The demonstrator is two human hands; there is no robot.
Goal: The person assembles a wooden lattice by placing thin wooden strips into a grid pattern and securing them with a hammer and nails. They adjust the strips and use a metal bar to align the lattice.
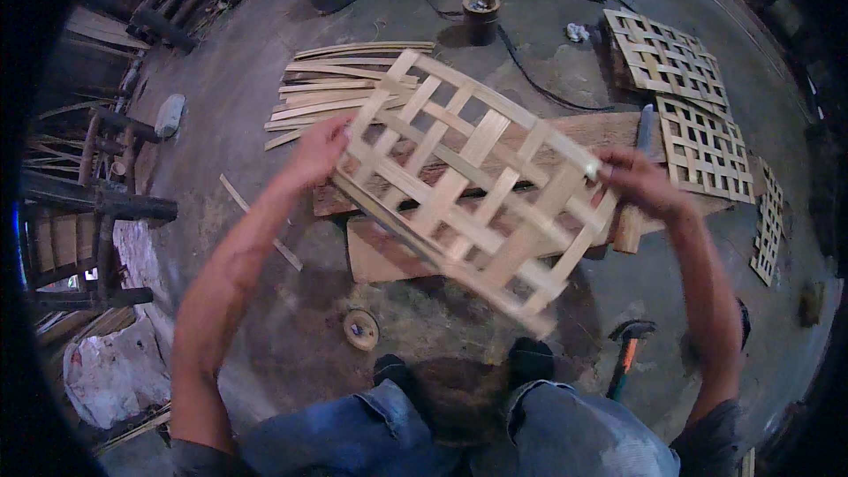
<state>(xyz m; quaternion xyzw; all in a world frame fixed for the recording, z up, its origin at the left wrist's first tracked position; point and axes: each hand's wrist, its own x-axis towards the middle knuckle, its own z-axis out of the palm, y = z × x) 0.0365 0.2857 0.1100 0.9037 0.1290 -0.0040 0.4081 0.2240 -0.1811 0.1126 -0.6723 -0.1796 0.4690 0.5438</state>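
Note:
Between my two hands hangs a woven panel of pale flat wood strips [484,139], tilted with its lower corner toward my feet. My left hand [323,150] is closed on its left edge. At the right edge my right hand [643,180] grips it, fingers partly hidden and slightly blurred. Beneath the panel a wooden board [609,131] lies on the floor, mostly covered from view. Close to my right hand, a blade with a wooden handle [628,228] rests across the board.
Loose wood strips [327,81] lie beyond my left hand. Similar woven panels [667,62] lie at the right. A hammer [628,352] is on the floor near my right leg, a small round dish-like item [361,329] by my left foot. A dark can [481,19] stands farther off.

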